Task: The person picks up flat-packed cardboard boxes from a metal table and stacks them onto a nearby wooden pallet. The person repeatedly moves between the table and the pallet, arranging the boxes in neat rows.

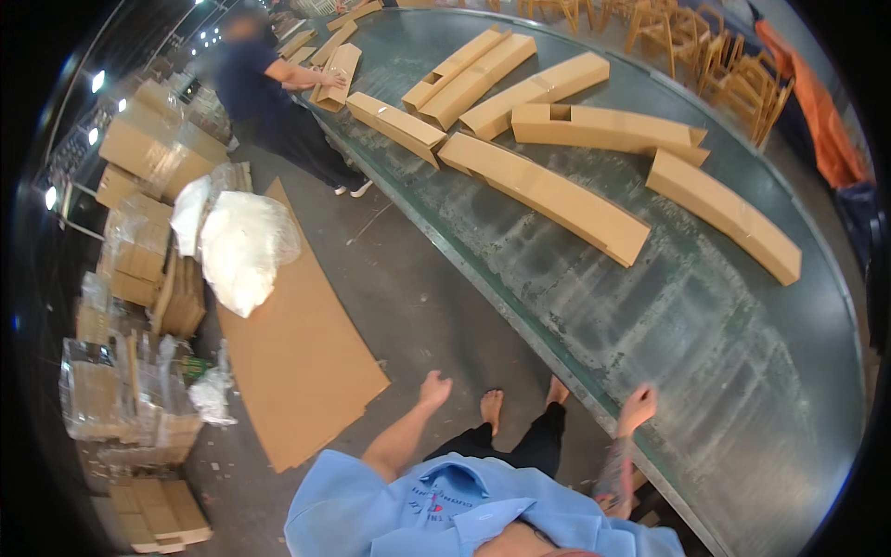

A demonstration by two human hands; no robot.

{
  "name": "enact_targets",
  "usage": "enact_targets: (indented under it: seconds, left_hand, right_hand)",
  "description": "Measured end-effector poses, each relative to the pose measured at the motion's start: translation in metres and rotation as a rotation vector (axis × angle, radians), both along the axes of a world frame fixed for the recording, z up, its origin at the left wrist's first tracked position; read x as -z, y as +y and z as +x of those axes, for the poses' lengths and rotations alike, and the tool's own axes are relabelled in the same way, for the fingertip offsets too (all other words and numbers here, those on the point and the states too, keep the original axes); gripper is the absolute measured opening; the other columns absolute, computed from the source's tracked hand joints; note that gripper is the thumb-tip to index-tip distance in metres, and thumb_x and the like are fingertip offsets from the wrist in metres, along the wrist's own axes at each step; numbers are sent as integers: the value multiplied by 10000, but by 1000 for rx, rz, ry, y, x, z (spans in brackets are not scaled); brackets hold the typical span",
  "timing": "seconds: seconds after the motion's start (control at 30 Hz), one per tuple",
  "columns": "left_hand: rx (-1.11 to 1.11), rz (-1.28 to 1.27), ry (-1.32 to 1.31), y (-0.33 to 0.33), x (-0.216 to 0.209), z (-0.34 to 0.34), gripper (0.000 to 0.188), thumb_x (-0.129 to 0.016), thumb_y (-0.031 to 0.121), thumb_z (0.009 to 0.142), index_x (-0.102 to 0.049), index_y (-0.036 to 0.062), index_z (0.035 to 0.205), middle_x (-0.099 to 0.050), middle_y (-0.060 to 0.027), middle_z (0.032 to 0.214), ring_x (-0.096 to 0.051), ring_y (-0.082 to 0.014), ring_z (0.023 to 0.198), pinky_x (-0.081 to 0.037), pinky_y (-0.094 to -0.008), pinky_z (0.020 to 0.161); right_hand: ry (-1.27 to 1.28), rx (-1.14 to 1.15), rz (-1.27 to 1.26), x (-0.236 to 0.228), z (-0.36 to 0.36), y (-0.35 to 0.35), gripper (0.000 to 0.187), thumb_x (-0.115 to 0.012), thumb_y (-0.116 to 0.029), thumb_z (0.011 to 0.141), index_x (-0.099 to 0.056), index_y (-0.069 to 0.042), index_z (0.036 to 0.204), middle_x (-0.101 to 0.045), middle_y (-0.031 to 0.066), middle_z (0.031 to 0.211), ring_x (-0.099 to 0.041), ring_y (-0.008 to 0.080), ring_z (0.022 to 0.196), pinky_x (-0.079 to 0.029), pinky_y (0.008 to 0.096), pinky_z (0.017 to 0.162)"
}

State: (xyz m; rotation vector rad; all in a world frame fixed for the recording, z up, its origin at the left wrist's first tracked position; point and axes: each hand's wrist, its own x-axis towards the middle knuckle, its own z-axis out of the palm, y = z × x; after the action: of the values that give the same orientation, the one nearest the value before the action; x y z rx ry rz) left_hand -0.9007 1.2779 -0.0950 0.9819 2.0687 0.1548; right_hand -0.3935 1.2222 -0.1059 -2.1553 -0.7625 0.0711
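My left hand (434, 390) hangs in front of me above the floor, its fingers curled in with nothing seen in them. My right hand (638, 409) is over the near edge of the long green table (705, 362), loosely closed, and no object shows in it. Nearest to it on the table lies a long brown cardboard box (548, 197). To its right rests another long box (729, 215). Neither hand touches a box.
More long boxes (608, 128) lie farther up the table. At its far left end a co-worker (264, 88) has a hand on a box (336, 82). Left on the floor are a cardboard sheet (297, 371), a white plastic bag (243, 246) and stacked cartons (139, 139). Wooden chairs (668, 37) stand beyond the table.
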Motion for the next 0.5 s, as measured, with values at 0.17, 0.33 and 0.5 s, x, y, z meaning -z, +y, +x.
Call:
enact_targets:
  seconds: [0.17,0.33,0.5]
  left_hand:
    - [342,417,162,79,-16,103,460,-674,216,901,-572,14,1302,-583,-223,1323,-591,-400,1207,-480,-468,1008]
    - [467,735,140,206,-46,181,420,-677,223,905,-578,28,1263,-573,-195,1276,-563,-402,1195,-455,-507,987]
    - [-89,522,153,383,-57,225,715,-665,498,938,-502,-30,1391,-537,-221,1383,-501,-397,1312,-416,-489,1074]
  right_hand:
    - [-151,-53,110,3,122,164,149,-629,-142,960,-666,2,944,-671,165,799,-654,339,700,-506,413,654]
    - [-299,-164,-74,-9,228,336,398,-683,-238,922,-602,-92,1283,-593,131,1323,-556,353,1237,-465,463,982]
    - [-467,-353,-386,-42,290,469,987,-824,-350,762,-306,-222,1593,-284,83,1657,-287,329,1508,-348,650,1084]
